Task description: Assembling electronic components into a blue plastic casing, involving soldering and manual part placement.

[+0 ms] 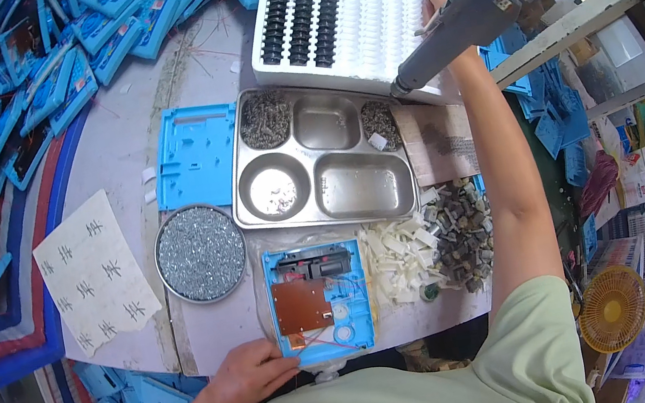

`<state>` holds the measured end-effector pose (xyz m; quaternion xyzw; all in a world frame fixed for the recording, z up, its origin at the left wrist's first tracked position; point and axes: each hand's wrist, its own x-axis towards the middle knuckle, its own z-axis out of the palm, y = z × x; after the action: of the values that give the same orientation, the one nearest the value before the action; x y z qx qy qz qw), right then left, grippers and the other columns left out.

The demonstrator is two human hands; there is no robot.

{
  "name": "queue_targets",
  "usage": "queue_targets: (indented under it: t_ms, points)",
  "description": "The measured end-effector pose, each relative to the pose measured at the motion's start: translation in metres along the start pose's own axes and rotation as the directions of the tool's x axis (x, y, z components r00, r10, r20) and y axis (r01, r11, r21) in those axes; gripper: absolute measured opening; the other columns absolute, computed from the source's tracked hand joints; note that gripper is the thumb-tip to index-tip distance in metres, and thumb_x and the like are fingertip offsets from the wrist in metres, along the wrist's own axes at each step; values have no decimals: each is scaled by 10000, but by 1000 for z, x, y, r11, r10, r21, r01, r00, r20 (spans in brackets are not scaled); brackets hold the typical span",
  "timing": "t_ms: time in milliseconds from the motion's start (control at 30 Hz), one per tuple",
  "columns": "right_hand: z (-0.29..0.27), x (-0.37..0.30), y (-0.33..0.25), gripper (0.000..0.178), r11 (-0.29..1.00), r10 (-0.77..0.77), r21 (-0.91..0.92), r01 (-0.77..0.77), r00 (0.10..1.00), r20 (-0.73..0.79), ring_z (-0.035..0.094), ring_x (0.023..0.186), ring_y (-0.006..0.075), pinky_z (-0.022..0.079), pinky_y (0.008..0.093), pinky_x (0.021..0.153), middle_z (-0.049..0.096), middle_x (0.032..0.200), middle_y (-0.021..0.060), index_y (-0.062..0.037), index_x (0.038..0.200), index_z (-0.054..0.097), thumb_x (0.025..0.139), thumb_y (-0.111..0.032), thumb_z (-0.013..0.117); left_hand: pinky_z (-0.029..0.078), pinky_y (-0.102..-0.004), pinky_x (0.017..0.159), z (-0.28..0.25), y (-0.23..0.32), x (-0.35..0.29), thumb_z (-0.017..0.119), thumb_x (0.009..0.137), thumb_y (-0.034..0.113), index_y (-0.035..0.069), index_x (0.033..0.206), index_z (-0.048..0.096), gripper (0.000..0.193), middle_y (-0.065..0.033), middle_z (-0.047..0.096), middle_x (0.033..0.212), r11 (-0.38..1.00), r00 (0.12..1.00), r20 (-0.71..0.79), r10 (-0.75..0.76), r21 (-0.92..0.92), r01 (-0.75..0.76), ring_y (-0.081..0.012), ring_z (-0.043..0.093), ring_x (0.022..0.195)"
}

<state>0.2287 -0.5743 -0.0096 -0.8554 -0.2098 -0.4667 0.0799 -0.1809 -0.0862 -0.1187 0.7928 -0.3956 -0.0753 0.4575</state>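
In front of me lies a blue plastic casing (278,304) with a brown circuit board (302,307), a black part along its top and thin wires inside. My left hand (253,371) is closed at the casing's lower left corner, its fingertips against the edge. Farther off, my right hand (433,5) reaches to the right side of a white foam tray (382,1) with rows of black ribbed parts (299,7). The right fingers are bent together by a few black parts; a grey power screwdriver (459,22) partly covers that hand, so what they hold is hidden.
A steel compartment tray (312,154) holds small metal parts. Beside it are a round tin of screws (200,253), a flat blue panel (195,155), a handwritten sheet (96,272) and piles of white pieces (401,257) and dark pieces (462,233). Blue casings (73,81) are heaped at far left.
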Motion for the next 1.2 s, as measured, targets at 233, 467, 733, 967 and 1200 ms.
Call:
queue_targets:
  t_ms: [233,467,733,967,1200]
  points:
    - [14,8,33,334,977,-7,-214,25,996,85,646,1098,237,500,369,981,683,1186,81,-104,1240,659,919,-185,705,493,-362,559,1,-2,-1,885,747,131,135,980,785,254,-29,597,781,1000,1000,-5,4,-1,-4,-219,614,664]
    - [-62,59,24,385,992,-120,-50,113,975,-185,638,800,247,559,370,767,667,846,115,-82,1422,537,1059,-161,435,482,-365,556,3,-3,5,884,725,110,131,964,775,264,-41,608,785,998,998,-34,48,45,-46,-237,612,663]
    - [-230,-105,-245,165,544,127,572,-614,734,667,653,904,136,513,282,767,718,968,40,-11,1025,734,862,-30,754,479,-389,576,2,1,-3,849,759,91,112,972,743,239,-60,567,774,997,998,-55,-16,69,20,-269,601,674]
    - [-210,-170,-319,88,593,-221,623,-511,640,736,625,901,325,524,417,786,688,908,87,-60,932,698,849,-58,728,476,-373,587,-2,7,2,843,754,63,84,980,747,246,-62,558,794,997,997,-7,-71,6,71,-249,591,686]
    - [-200,-186,-333,221,705,-369,670,-235,685,628,623,883,281,534,383,734,677,946,71,-51,950,715,738,-34,773,481,-372,591,0,9,0,841,754,60,87,985,748,250,-64,560,808,996,996,-29,-81,18,82,-250,596,698]
